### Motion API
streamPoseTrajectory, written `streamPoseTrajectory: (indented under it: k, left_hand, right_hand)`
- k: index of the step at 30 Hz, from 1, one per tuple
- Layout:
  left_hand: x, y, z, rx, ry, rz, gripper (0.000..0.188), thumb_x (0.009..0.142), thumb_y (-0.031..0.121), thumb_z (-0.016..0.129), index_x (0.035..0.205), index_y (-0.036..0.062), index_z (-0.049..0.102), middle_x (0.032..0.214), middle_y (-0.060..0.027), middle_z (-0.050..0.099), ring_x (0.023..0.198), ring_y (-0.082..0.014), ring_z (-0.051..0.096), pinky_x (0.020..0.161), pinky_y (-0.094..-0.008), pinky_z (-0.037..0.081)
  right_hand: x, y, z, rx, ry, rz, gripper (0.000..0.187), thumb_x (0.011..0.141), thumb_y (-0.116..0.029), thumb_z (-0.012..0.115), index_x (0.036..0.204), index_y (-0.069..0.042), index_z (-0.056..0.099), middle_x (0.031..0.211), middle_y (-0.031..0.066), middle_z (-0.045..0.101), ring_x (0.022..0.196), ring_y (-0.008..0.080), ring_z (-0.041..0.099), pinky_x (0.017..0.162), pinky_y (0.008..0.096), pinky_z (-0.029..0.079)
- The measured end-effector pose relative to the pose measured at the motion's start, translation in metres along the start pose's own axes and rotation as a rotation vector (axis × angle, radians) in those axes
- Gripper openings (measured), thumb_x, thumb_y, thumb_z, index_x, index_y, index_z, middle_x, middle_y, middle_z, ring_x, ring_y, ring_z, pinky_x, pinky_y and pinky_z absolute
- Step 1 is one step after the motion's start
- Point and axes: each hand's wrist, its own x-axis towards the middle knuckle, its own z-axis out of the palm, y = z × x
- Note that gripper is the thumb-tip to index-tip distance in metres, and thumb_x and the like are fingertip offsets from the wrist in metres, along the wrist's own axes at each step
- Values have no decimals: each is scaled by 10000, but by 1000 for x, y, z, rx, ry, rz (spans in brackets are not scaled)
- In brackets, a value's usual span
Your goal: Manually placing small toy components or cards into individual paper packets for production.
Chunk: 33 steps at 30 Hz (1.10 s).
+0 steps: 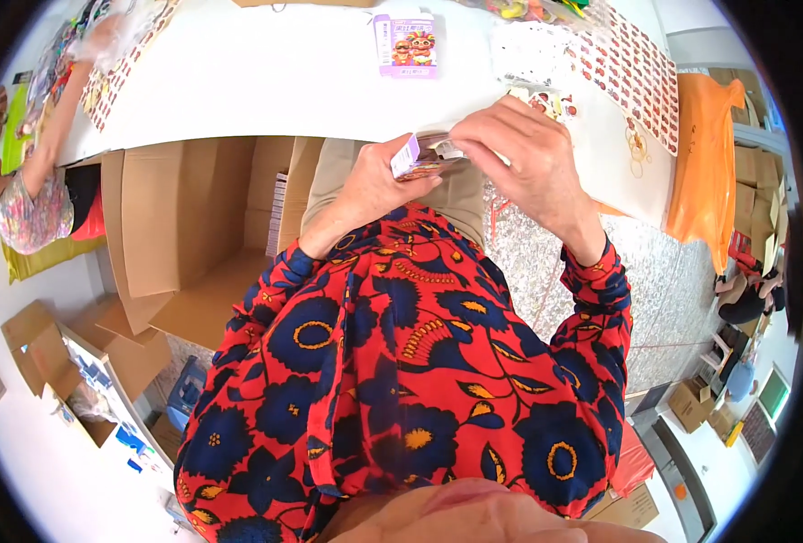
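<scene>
Head view: left fingers (pixel 420 186) closed around purple box (pixel 406 157); long axis toward right fingers (pixel 485 131); their grip unclear

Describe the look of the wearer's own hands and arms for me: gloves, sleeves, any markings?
The left hand and right hand are both ungloved, with no cables to be seen on either. The left sleeve and right sleeve match: red cloth printed with large navy flowers and yellow-orange details, ending around the wrists.
</scene>
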Motion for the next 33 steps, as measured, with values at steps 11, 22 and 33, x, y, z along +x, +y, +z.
streamPoseTrajectory:
  k: [11, 22, 33]
  left_hand:
    - [1, 5, -10, 50, 34, 25, 286, 726, 126, 731, 959, 4, 620, 761, -108, 657, 671, -115, 577, 658, -296, 490]
    - [7, 9, -20, -206, 26, -41, 320, 770, 72, 710, 1067, 0, 617, 905, -38, 670, 793, -88, 602, 724, -256, 496]
    - [16, -21, -43, -302, 103, -134, 319, 753, 111, 747, 1021, -17, 631, 916, -37, 672, 813, -80, 606, 740, -246, 501]
  right_hand:
    - [0, -4, 7, 114, -264, 165, 181, 814, -143, 640, 975, -60, 644, 928, 83, 665, 797, 265, 650, 652, 329, 527]
    - [22, 32, -16, 476, -201, 287, 212, 828, -91, 641, 1032, -37, 655, 998, 49, 666, 681, 81, 596, 589, 226, 467]
    - [72, 244, -38, -347, 139, 339, 347, 708, 34, 565, 1020, -95, 644, 1065, 111, 585, 970, 304, 582, 857, 366, 465]
